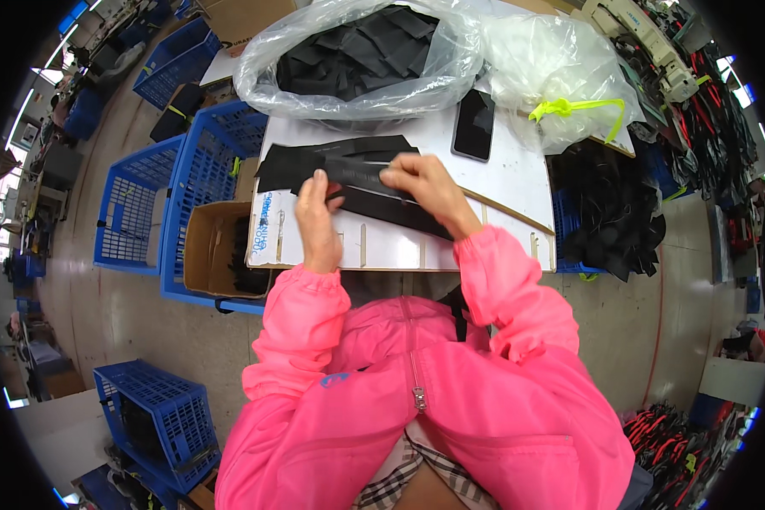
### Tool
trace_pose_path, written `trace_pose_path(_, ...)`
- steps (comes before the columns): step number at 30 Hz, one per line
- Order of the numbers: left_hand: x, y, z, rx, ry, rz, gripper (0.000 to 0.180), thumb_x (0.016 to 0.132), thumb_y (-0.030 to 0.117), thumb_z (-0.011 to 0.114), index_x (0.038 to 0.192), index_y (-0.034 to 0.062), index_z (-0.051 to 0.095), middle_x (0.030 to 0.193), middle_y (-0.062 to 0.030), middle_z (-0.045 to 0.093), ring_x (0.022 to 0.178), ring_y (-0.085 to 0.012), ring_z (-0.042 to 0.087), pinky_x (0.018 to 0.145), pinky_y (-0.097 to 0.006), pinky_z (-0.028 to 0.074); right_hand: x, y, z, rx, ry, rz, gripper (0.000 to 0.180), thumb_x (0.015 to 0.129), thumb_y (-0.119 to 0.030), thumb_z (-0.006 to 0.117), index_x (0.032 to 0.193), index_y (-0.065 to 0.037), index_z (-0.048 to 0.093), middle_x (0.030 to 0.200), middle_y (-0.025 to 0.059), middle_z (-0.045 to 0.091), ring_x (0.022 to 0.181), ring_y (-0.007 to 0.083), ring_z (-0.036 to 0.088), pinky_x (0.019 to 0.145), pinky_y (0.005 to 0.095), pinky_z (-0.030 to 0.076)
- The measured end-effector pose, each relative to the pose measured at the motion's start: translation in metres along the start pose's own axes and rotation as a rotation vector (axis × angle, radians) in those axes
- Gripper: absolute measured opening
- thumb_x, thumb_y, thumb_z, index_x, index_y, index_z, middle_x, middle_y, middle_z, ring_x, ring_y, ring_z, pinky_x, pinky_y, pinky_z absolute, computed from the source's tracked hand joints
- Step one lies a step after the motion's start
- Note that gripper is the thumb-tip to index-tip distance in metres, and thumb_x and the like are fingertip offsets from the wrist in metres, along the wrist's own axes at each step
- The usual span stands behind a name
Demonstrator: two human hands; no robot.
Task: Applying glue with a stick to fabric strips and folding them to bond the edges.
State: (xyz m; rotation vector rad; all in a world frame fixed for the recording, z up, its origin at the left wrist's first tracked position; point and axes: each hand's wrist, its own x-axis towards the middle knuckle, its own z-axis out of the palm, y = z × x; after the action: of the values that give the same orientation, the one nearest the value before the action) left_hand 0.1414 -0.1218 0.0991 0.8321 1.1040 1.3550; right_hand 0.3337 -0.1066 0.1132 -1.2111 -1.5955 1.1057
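Observation:
Between my two hands, over the white tabletop (382,246), is a black fabric strip (354,173). My left hand (319,217) pinches its left part between thumb and fingers. At the strip's right end, the curled fingers of my right hand (433,189) grip it. More flat black fabric pieces (280,167) lie on the table beneath and behind it, partly overlapping. Another black length (391,210) runs slantwise below the held strip, toward my right wrist.
A clear plastic bag of black pieces (357,53) stands at the table's back, beside a tied clear bag (552,72). A phone (473,126) lies nearby. Blue crates (136,200) and a cardboard box (208,251) stand left; a black fabric heap (616,212) is right.

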Motion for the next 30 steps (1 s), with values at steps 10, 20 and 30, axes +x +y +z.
trace_pose_path(10, -0.006, -0.053, -0.032, 1.427, -0.118, 0.716, 0.049, 0.077, 0.014, 0.066, 0.124, 0.0105, 0.054, 0.136, -0.0136, 0.044, 0.128, -0.0344, 0.036, 0.103, -0.047, 0.028, 0.059, 0.033, 0.019, -0.529, 0.245, -0.431, 0.021, 0.076, -0.023, 0.067, 0.092, -0.009, 0.065, 0.093, 0.0095, 0.059, 0.093, 0.0296, 0.055, 0.077, 0.0425, 0.041)
trace_pose_path(20, 0.081, 0.024, 0.037, 0.843, -0.116, 0.88, 0.002, 0.08, 0.001, 0.059, 0.081, 0.001, 0.06, 0.081, -0.0138, 0.059, 0.076, -0.0345, 0.054, 0.068, -0.041, 0.043, -0.053, 0.045, 0.039, -0.727, 0.235, -0.458, 0.027, 0.074, -0.015, 0.071, 0.097, -0.003, 0.065, 0.1, 0.0091, 0.061, 0.089, 0.026, 0.056, 0.076, 0.0355, 0.044)
trace_pose_path(30, 0.222, 0.04, 0.04, 1.828, -0.212, 0.77, 0.024, 0.067, 0.01, 0.069, 0.09, 0.0086, 0.066, 0.103, -0.0091, 0.058, 0.102, -0.0295, 0.053, 0.075, -0.04, 0.052, -0.054, 0.051, 0.042, -0.719, 0.248, -0.471, 0.028, 0.077, -0.02, 0.068, 0.101, -0.006, 0.063, 0.103, 0.0066, 0.06, 0.092, 0.0235, 0.055, 0.079, 0.0349, 0.044)
